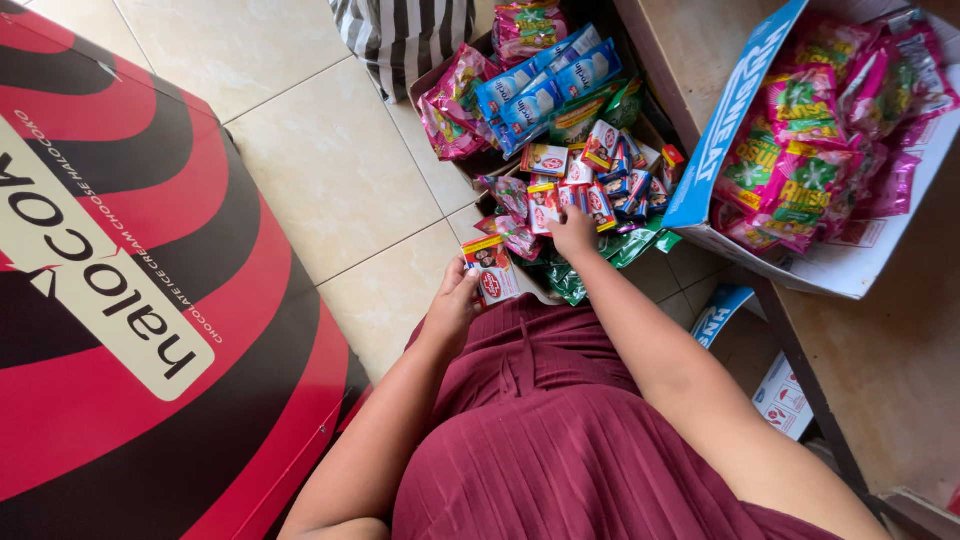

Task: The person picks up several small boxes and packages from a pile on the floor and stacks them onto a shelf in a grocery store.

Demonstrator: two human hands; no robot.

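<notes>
Small red-and-white boxes (490, 270), a couple stacked together, sit in the left hand (455, 300) right above the lap, fingers curled round their left edge and thumb pressed on the front, so it's a proper clamp on them. The right hand (573, 230) is stretched forward onto the pile of matching little boxes (600, 175), fingers bent down on one box at the near edge. Can't really tell if it's pinching that box or just resting on it, since the fingertips are tucked out of sight.

That pile lies in a shallow cardboard tray (470, 160) on the floor, mostly buried, only bits of rim showing. Mixed in are pink sachets (452, 110), blue packets (545, 85) and some green packets (585, 265) spilling over the near edge. How deep the tray goes is anyone's guess.

To the right, a white and blue carton (740, 120) full of pink and green sachets (800, 160) sits on a brown tabletop (890, 370), cut off by the top corner. Under the table there's another blue and white box (720, 315), half hidden.

A striped bag (400, 35) at the top is chopped off by the frame. The person's maroon dress (540, 440) fills the bottom, hiding legs and feet. On the left a big red and black curved cabinet (130, 300) blocks a large share of the view. Floor is cream tiles (330, 170) with thin dark grout lines.
</notes>
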